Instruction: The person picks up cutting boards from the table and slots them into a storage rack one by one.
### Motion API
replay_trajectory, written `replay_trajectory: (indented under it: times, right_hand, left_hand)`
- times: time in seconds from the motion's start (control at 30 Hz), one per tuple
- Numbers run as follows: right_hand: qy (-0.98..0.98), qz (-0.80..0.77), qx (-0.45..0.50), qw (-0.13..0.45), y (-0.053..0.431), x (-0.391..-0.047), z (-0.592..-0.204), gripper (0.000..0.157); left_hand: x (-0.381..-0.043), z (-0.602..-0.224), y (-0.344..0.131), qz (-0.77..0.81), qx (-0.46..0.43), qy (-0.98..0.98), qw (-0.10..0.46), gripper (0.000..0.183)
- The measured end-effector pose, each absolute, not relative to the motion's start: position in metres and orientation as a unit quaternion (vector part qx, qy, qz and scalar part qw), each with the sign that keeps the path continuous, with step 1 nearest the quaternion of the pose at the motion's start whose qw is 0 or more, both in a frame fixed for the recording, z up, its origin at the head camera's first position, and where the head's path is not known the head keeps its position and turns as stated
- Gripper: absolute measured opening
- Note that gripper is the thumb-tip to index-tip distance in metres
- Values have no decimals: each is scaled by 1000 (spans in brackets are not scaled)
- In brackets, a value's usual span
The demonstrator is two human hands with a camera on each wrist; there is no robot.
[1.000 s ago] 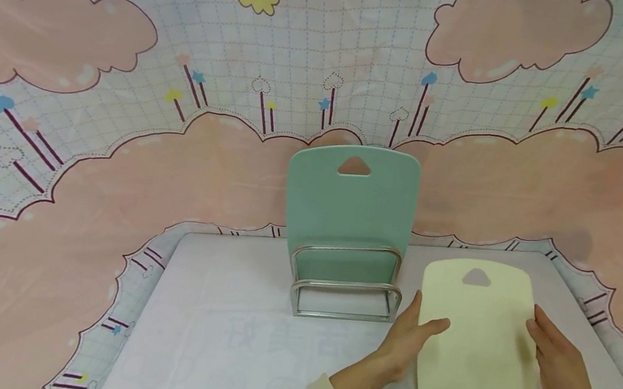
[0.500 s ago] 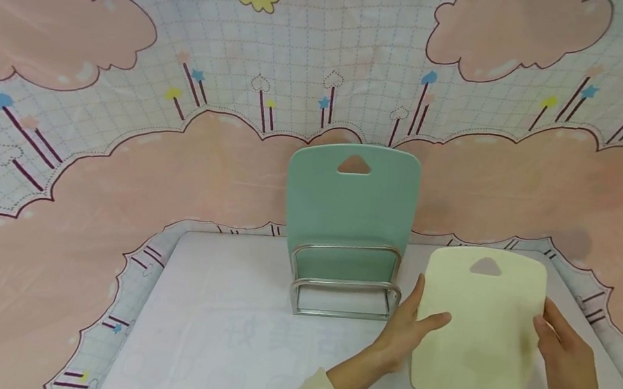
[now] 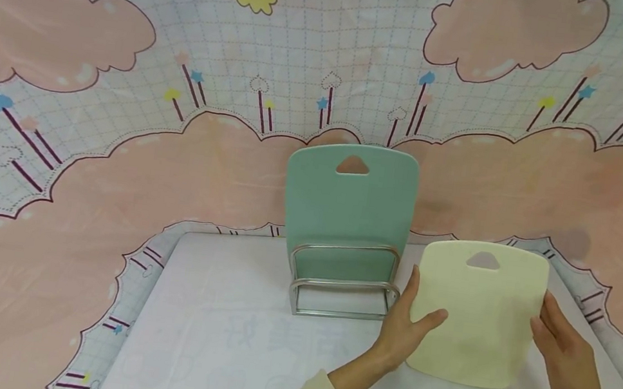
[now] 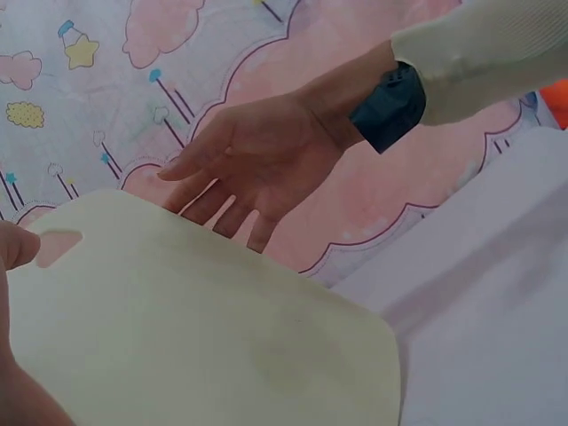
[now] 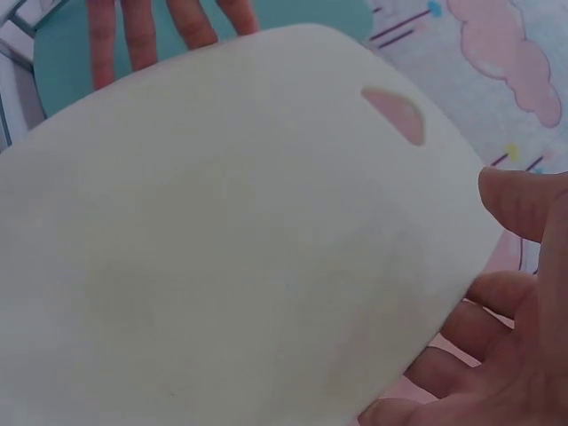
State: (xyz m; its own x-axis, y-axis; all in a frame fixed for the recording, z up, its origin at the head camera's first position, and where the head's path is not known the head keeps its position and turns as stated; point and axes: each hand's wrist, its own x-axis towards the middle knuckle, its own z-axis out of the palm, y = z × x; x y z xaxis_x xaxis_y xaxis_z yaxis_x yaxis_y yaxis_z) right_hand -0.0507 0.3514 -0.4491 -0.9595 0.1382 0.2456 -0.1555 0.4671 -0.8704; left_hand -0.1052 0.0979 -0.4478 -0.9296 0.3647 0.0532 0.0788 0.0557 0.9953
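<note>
A pale yellow cutting board with a handle hole near its top is held up over the right side of the table. My left hand grips its left edge, thumb on the front face and fingers behind. At the right edge, my right hand touches the board with extended fingers; in the left wrist view its thumb stands free of the board. A green cutting board stands upright in a metal rack, left of my hands. Its front slot holds nothing.
The white tabletop lies under the rack and my hands. Behind it hangs a patterned cloth with pink clouds. The rack is close to my left hand's fingertips.
The yellow board has tilted, its lower edge rising in the head view and its top edge shifting up. Both hands stay at its sides; the rack and green board have not moved.
</note>
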Motion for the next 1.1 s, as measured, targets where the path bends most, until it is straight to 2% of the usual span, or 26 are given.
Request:
replay_trajectory:
  times: [0.3,0.43,0.83,1.1]
  right_hand:
    - [-852,493,42,173,349,-52,-441,63]
    - [-835,514,63,188,352,-53,-439,65]
    - [-642,720,207,163,346,-63,-429,67]
    - [-628,722,234,172,334,-74,-425,67]
  left_hand:
    - [-111,-449,95,665,193,717,81,79]
    - [-119,-445,92,666,241,700,92,79]
    - [-141,-436,85,664,303,677,97,81]
    - [-151,-433,75,663,321,672,76,82]
